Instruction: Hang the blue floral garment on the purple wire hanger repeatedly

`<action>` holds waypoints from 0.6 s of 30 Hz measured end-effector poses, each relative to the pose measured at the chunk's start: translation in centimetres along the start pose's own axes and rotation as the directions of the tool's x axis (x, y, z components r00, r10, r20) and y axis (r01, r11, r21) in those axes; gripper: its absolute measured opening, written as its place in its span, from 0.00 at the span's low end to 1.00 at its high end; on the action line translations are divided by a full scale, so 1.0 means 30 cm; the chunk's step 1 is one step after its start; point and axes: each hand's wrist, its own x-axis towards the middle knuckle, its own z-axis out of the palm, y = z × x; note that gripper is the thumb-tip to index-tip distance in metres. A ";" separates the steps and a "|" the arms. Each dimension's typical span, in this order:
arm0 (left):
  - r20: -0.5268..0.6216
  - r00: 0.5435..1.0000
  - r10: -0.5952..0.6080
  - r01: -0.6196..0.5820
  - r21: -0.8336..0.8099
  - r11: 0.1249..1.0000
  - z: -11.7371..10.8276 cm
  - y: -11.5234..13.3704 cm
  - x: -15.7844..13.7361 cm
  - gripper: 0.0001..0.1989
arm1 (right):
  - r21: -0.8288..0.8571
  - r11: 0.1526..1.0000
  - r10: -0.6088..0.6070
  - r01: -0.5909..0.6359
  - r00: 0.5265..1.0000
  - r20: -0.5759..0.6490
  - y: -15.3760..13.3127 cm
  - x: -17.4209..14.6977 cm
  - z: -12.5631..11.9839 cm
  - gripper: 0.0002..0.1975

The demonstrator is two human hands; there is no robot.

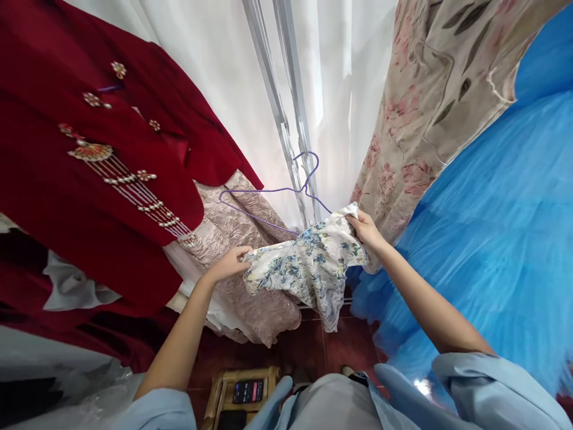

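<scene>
Stretched between my two hands is a small white garment point(308, 263) with a blue and yellow floral print. My left hand point(230, 263) pinches its left corner. At the upper right corner, my right hand point(364, 230) grips the cloth between thumb and fingers. A thin purple hanger point(264, 190) hangs by its hook on a metal rail just behind the garment. The hanger's right arm passes out of sight behind the cloth, so I cannot tell whether the garment is on it. The garment's lower part drapes loosely above the floor.
Red velvet clothing point(134, 179) with beaded ornaments and a pink brocade garment point(250, 298) hang at left. To the right hang a beige floral dress point(403, 119) and a blue tulle gown point(483, 239). A phone point(248, 391) lies on a wooden stool point(215, 394) below; white curtains point(215, 77) hang behind.
</scene>
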 end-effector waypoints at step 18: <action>-0.386 0.867 0.315 -0.245 0.220 0.944 -0.272 0.264 0.441 0.15 | 0.149 0.956 0.230 -0.252 0.961 0.155 -0.106 -0.075 0.013 0.20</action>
